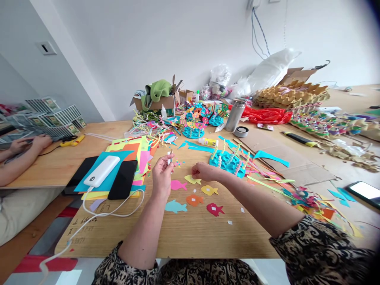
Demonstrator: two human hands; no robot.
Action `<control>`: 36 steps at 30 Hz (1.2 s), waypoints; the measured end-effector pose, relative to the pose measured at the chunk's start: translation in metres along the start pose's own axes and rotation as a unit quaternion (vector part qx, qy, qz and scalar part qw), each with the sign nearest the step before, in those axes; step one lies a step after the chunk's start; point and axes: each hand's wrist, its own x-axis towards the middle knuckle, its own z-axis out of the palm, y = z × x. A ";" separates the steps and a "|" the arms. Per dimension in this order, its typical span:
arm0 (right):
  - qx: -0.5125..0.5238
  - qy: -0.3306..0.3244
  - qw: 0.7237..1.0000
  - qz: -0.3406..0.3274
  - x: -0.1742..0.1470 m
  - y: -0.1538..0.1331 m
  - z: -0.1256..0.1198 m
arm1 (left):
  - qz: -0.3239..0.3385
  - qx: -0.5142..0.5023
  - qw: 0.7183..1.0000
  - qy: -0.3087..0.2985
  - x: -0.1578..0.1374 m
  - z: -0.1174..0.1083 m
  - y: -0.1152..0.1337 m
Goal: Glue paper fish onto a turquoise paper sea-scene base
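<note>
My left hand (162, 174) is closed, pinching a small white strip (169, 158) upright between thumb and fingers. My right hand (203, 171) is closed, its fingertips down at a pale yellow paper fish (190, 179); what they pinch, if anything, is hidden. Around it lie a pink paper fish (177, 185), a deeper yellow fish (210, 190), an orange fish (195, 200), a red fish (215, 209) and a light blue fish (175, 206). Small white squares sit on the deeper yellow, orange and red ones. A loose white square (230, 222) lies on the wood nearby.
A blue egg-carton base (227, 162) with curled paper strips stands beyond my right hand, near a glue bottle (208, 142) and a steel flask (235, 115). Leftward are coloured paper sheets (142, 142), a white power bank (101, 171) and a black phone (122, 180). Another person's hands (32, 144) are far left.
</note>
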 end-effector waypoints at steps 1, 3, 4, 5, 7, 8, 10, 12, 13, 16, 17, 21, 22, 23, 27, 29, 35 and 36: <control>-0.004 -0.004 1.000 0.002 0.000 0.000 0.000 | -0.002 -0.001 1.000 0.000 0.000 0.000 0.000; -0.011 -0.011 1.000 0.006 0.001 0.000 0.001 | -0.005 -0.002 1.000 -0.001 0.001 0.000 0.000; -0.013 -0.014 1.000 0.008 0.001 0.000 0.001 | -0.006 -0.003 1.000 -0.002 0.001 0.000 -0.001; -0.016 -0.017 1.000 0.009 0.001 0.000 0.001 | -0.006 -0.003 1.000 -0.002 0.001 0.000 -0.001; -0.020 -0.022 1.000 0.010 0.001 -0.001 0.000 | -0.007 -0.003 1.000 -0.003 0.001 0.000 -0.001; -0.022 -0.024 0.999 0.010 0.001 -0.002 0.000 | -0.007 -0.002 1.000 -0.004 0.000 0.000 0.000; -0.028 -0.027 0.999 0.010 0.000 -0.003 -0.001 | -0.009 -0.001 1.000 -0.006 0.000 0.000 0.000; -0.034 -0.030 0.999 0.010 0.000 -0.004 -0.002 | -0.010 0.000 1.000 -0.005 0.000 0.000 0.001; -0.037 -0.032 0.999 0.010 0.000 -0.005 -0.002 | -0.010 0.001 1.000 -0.006 -0.001 0.000 0.001; -0.051 -0.032 0.998 0.009 0.000 -0.007 -0.002 | -0.013 0.006 1.000 -0.006 -0.001 0.001 0.002; -0.056 -0.030 0.998 0.009 0.000 -0.007 -0.002 | -0.015 0.007 1.000 -0.007 -0.001 0.001 0.002; -0.084 -0.016 0.996 0.012 0.001 -0.011 0.000 | -0.018 0.006 1.000 -0.009 -0.001 0.002 0.004; -0.091 -0.011 0.996 0.013 0.000 -0.012 0.000 | -0.019 0.006 1.000 -0.010 -0.001 0.002 0.004; -0.099 -0.006 0.995 0.015 0.000 -0.014 0.001 | -0.019 0.005 1.000 -0.010 -0.002 0.002 0.004; -0.128 0.019 0.991 0.018 -0.002 -0.019 0.003 | -0.020 0.006 1.000 -0.008 -0.002 0.003 0.004; -0.140 0.028 0.990 0.017 -0.002 -0.021 0.005 | -0.021 0.005 1.000 -0.008 -0.002 0.003 0.003; -0.168 0.046 0.984 0.023 -0.001 -0.024 0.007 | -0.021 0.003 1.000 -0.009 -0.002 0.003 0.003; -0.172 0.049 0.984 0.026 -0.001 -0.025 0.006 | -0.020 0.003 1.000 -0.009 -0.002 0.003 0.003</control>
